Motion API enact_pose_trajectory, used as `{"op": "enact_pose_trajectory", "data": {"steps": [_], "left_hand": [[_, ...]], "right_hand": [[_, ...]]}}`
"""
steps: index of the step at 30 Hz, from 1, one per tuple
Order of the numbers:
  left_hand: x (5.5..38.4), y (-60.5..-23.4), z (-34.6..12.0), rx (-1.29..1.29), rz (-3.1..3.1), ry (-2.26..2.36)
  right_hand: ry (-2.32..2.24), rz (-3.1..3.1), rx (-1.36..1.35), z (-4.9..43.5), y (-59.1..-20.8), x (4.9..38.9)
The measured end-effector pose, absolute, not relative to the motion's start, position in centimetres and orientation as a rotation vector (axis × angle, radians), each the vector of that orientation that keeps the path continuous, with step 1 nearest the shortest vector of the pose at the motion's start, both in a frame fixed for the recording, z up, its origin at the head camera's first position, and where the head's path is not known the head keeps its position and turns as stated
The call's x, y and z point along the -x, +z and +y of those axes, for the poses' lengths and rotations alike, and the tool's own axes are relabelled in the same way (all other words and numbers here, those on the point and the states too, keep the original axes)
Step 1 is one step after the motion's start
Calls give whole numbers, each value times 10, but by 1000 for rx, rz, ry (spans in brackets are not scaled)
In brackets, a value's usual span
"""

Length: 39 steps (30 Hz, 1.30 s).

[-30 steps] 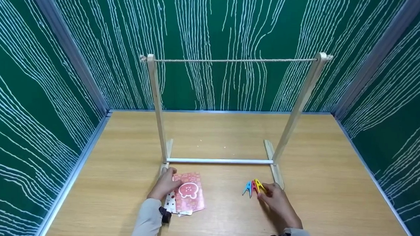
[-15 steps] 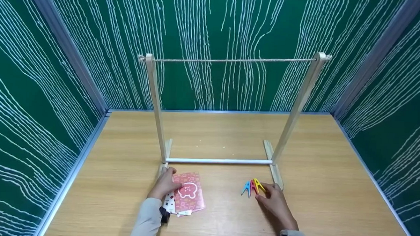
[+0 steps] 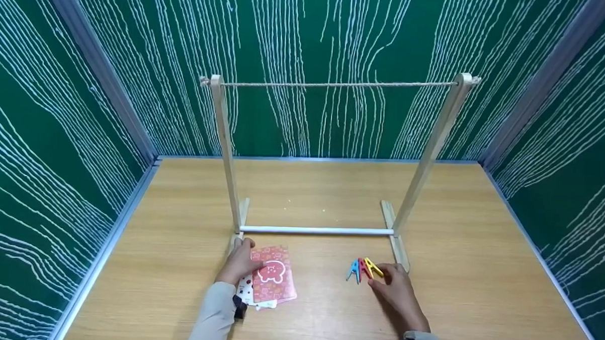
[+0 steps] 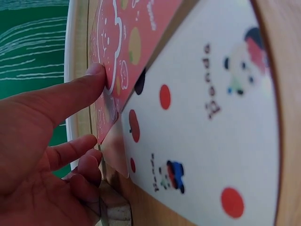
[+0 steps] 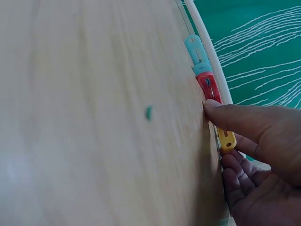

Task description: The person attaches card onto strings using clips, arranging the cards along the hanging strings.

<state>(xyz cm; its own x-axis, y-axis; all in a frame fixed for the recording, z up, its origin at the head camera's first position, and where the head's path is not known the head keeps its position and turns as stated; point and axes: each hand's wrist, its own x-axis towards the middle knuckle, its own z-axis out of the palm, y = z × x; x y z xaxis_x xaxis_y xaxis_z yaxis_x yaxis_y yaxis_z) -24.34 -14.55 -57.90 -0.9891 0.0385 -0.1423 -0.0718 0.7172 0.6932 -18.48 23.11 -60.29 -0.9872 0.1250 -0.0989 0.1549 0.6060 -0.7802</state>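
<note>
My left hand (image 3: 240, 262) lies at the left edge of a small pile of printed cards, its thumb pressing on the top pink card (image 3: 273, 284) with a bear face. In the left wrist view, my index finger meets that card's edge, so thumb and finger pinch it. Below it, a white card (image 4: 188, 117) with pandas and red dots sticks out. To the right, my right hand (image 3: 398, 291) pinches a yellow clothespin (image 3: 373, 267) between thumb and fingers. A red clothespin (image 3: 363, 268) and a blue clothespin (image 3: 353, 270) stand in a row beside it, close together.
Behind both hands stands a wooden frame (image 3: 428, 159) with a rope (image 3: 335, 84) strung between its posts and a white bar (image 3: 315, 231) low down. Green walls (image 3: 314, 125) with white lines enclose the wooden table (image 3: 480, 277). Small white specks lie behind the bar.
My right hand has shifted slightly left, and the blue and red clothespins with it. The left hand stays on the cards.
</note>
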Motion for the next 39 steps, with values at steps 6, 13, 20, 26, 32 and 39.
{"op": "enact_pose_trajectory", "data": {"steps": [6,13,20,26,32,39], "left_hand": [[244,-579,-144,4,2823,1078],[245,-578,-140,78,2816,1037],[247,-576,-140,80,2796,1004],[249,-575,-141,79,2786,1020],[248,-575,-141,34,2806,1062],[251,-578,-140,-12,2861,1050]], "right_hand": [[-1359,2855,-192,232,-607,184],[-1337,2766,-273,233,-604,183],[-1369,2708,-315,234,-603,185],[-1425,2745,-367,231,-602,186],[-1509,2715,-393,229,-602,185],[-1594,2618,-457,232,-599,184]]}}
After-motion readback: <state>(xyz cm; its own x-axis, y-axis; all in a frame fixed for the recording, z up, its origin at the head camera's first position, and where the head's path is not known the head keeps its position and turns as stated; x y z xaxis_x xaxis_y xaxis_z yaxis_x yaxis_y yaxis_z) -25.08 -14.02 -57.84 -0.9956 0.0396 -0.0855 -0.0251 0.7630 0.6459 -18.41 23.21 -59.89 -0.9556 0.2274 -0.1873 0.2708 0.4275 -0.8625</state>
